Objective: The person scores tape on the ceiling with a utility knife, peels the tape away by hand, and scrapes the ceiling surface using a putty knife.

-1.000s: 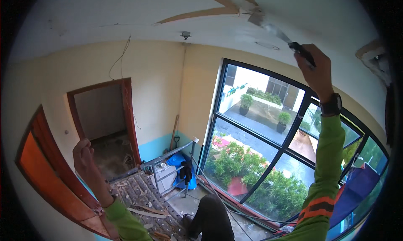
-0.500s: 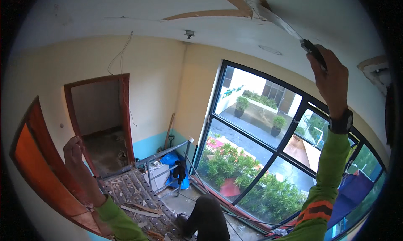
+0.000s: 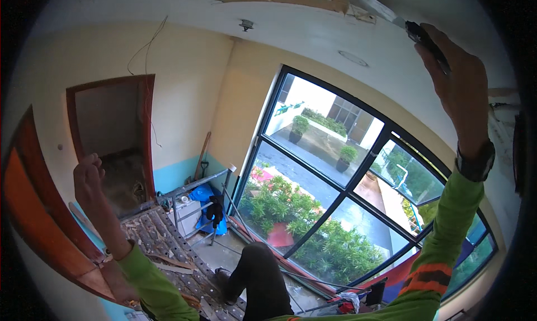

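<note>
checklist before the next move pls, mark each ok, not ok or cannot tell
1. Right hand has a grip on the tool's black handle: ok, fingers wrapped around it.
2. Blade pressed against the ceiling: cannot tell; it reaches up there, but its far end is out of frame.
3. Left hand empty: cannot tell; it is raised with fingers curled, and nothing sticks out.
4. Platform free of debris: not ok, scraps and a pale strip lie on it.
5. Eye protection on: cannot tell, out of view.
</note>
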Tool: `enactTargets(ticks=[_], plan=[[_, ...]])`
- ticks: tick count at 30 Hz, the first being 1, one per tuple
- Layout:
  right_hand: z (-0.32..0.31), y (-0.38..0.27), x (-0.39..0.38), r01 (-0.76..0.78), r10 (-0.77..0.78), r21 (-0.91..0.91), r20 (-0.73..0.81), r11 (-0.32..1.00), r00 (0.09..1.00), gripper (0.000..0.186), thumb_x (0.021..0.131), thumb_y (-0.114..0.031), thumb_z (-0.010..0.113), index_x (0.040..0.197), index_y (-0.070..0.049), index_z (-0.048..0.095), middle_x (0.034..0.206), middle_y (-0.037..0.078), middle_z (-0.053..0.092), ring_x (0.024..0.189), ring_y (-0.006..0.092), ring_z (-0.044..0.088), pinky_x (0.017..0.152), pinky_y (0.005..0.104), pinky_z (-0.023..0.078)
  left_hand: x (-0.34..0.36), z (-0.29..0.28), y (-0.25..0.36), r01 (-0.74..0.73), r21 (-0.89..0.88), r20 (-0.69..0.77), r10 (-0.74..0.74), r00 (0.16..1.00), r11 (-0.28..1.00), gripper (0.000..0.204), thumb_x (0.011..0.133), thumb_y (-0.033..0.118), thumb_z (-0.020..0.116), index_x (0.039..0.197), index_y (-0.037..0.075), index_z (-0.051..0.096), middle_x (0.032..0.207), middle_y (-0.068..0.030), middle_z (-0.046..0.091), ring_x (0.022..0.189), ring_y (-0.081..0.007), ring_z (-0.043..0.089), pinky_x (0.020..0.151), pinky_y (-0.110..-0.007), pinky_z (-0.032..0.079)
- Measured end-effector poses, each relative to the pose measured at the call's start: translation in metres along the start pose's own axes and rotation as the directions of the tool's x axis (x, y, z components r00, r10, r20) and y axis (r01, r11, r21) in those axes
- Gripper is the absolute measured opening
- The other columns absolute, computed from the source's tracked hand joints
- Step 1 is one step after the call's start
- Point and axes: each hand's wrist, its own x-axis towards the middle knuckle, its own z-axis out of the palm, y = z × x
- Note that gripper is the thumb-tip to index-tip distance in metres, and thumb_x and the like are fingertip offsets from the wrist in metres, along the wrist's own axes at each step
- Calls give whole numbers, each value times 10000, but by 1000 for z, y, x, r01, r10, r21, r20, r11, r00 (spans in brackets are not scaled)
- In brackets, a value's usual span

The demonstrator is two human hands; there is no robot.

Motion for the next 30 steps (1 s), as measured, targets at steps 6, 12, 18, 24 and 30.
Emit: enactTargets(ticks=[6,12,18,24,30], plan=[[-7,-31,11,107,-94,24,-319,994,943,312,811,-207,732,1092,-120,630,917,74,689,758,247,692,701,297,558,1,-5,7,6,59,-60,-3,998,998,312,962,310,511,1123,58,598,1086,-73,605,1024,-180,576,928,-331,438],[-5,-53,17,51,2,79,-569,996,822,447,706,-215,832,1082,-102,617,899,44,669,748,137,680,647,238,551,5,-8,8,-14,27,-60,16,998,1000,191,937,178,501,1008,47,621,996,-61,609,932,-151,589,814,-281,470],[21,-54,27,185,60,260,-714,948,697,484,690,-129,837,1101,-56,591,950,104,690,809,192,692,708,272,572,-3,-2,12,-5,-9,-72,4,997,1000,184,925,191,534,1011,56,624,998,-51,605,944,-146,576,832,-279,454],[29,-53,32,426,244,533,-788,731,566,522,688,65,774,1145,1,529,939,203,684,814,292,698,783,394,590,-2,-4,3,-17,19,-58,18,998,1000,218,932,240,546,1022,59,627,1008,-49,605,982,-147,570,856,-288,449],[34,-50,26,505,109,459,-810,731,577,436,719,87,736,1113,0,569,969,215,679,848,303,696,770,380,597,1,0,-7,-4,43,-37,6,999,999,285,948,308,520,1033,59,628,1038,-58,606,993,-159,580,873,-310,457]])
